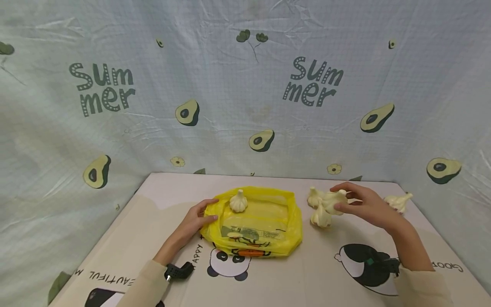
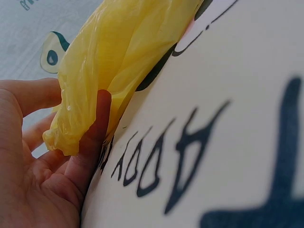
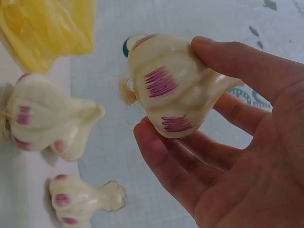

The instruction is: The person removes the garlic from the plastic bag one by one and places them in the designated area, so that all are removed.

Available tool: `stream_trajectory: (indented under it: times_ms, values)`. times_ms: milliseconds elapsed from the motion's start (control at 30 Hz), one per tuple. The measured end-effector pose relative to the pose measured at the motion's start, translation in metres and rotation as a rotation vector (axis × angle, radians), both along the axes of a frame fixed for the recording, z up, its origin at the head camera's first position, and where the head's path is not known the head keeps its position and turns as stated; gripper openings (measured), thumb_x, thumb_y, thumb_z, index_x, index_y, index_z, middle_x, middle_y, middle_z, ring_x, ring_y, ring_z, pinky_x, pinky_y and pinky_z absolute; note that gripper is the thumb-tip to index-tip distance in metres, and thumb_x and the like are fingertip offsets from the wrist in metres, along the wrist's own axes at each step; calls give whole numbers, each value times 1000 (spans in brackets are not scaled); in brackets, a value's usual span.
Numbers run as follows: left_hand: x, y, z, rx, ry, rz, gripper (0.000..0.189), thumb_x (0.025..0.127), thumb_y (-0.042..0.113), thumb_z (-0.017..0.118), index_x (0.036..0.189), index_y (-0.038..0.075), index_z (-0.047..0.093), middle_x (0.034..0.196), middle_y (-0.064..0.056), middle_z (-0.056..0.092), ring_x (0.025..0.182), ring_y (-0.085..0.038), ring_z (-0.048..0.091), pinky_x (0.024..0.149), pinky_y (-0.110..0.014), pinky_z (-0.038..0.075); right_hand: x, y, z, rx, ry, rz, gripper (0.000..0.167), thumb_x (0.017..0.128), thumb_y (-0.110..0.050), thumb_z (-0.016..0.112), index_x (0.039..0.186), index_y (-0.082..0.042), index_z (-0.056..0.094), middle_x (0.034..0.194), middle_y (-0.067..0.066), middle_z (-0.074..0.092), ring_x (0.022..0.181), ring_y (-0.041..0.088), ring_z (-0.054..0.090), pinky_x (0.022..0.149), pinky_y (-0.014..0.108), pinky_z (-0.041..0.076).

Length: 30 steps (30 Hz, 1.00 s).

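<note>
My right hand (image 1: 370, 207) holds a garlic bulb (image 3: 173, 92) between thumb and fingers, raised beside the bag; purple streaks mark its cream surface. Two other garlic bulbs, one farther back (image 1: 313, 198) and one nearer (image 1: 320, 217), sit on the table close to the held one. Behind the right wrist lies another garlic bulb (image 1: 398, 202). At the left, a yellow plastic bag (image 1: 293, 226) lies spread with its mouth facing up. My left hand (image 1: 193, 219) grips its left edge, with the crumpled film between thumb and fingers (image 2: 42, 92). One garlic bulb (image 1: 238, 201) rests inside the bag.
A pale table (image 1: 276, 281) with printed pandas and lettering bears everything. Behind and at both sides hangs a light cloth (image 1: 226, 81) printed with avocados and "summer". A black band (image 1: 179, 271) circles the left wrist.
</note>
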<state>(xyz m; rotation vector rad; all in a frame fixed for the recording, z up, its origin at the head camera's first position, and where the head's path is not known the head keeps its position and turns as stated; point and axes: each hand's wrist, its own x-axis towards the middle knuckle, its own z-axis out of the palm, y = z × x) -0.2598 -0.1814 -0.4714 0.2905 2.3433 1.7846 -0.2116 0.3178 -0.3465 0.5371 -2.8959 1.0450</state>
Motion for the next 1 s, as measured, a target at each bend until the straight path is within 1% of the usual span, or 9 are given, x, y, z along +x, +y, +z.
stream_trajectory:
  times_ms: [133,300,400,500,633,767,867,933,1000]
  values:
    - [1,-1,0,-5,4,0,61,96,19,67,154,17,47,168,-12,34,137,-31,54,106,-33,54,-2,9,-1,-6,-7,-7,45,97,-33,72,137,-16,61,147,16,55,126,43,59,88,31,54]
    - [3,-1,0,-9,11,0,61,96,20,67,154,15,47,168,-13,33,136,-30,55,104,-29,54,-5,18,-5,-21,-14,-15,45,98,-31,72,136,-12,61,143,17,57,121,41,61,85,30,54]
    - [3,-1,0,-11,18,-12,62,97,20,66,155,14,45,168,-14,32,135,-30,56,103,-28,54,-7,24,-8,-23,-30,-27,44,98,-30,70,136,-10,61,141,17,58,119,37,62,83,30,54]
    - [3,-1,1,-6,14,-11,61,97,20,66,155,14,46,168,-15,33,134,-30,57,102,-29,55,-9,29,-11,-27,-54,-28,44,99,-31,69,137,-9,60,142,19,57,119,36,62,84,34,53]
    - [2,-1,2,-5,5,2,60,96,19,67,153,16,48,167,-12,35,136,-31,55,105,-33,54,-11,36,-14,-27,-81,-33,46,100,-32,67,139,-11,59,145,19,56,119,32,62,86,39,53]
    - [1,0,2,-8,2,4,60,96,19,67,153,17,48,167,-11,35,138,-31,53,109,-37,52,-12,42,-18,-29,-102,-43,45,101,-32,66,140,-11,58,142,16,57,112,21,64,84,37,53]
    - [0,-1,2,-8,-1,1,60,96,20,67,153,16,48,167,-12,35,138,-31,53,109,-37,52,-13,46,-22,-35,-122,-46,46,101,-31,66,140,-10,57,138,14,58,106,12,64,82,33,54]
    - [1,-1,2,-3,1,-5,60,96,20,67,153,16,48,167,-13,35,138,-31,54,108,-37,53,-14,48,-23,-40,-136,-46,46,101,-31,66,140,-9,57,136,14,58,104,11,64,82,32,54]
    - [1,-2,1,-3,8,-10,61,97,20,67,154,14,47,167,-14,35,137,-32,54,107,-36,53,-16,49,-25,-45,-150,-46,46,101,-31,65,140,-9,57,134,13,58,104,13,64,82,32,55]
